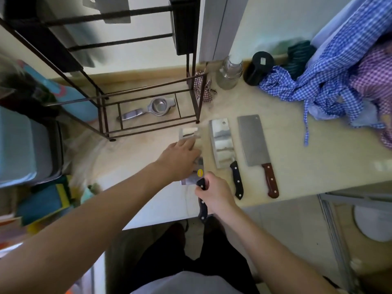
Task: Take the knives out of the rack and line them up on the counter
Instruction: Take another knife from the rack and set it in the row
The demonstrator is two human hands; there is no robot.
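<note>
Two cleavers lie side by side on the beige counter (297, 145): one with a shiny blade and black handle (222, 143), one with a dull grey blade and brown handle (253, 141). To their left a third cleaver (189, 132) with a black handle and a yellow sticker rests low over the counter. My right hand (214, 194) grips its handle. My left hand (180, 160) lies flat on its blade, fingers spread. The dark metal rack (148, 98) stands at the back left; a blurred blade hangs at its top (114, 9).
A metal strainer (148, 109) lies under the rack. A glass jar (229, 75), a black container (258, 68) and heaped checked cloths (331, 81) fill the back right. The counter's front edge runs just below the knife handles. Bins and clutter stand at the left.
</note>
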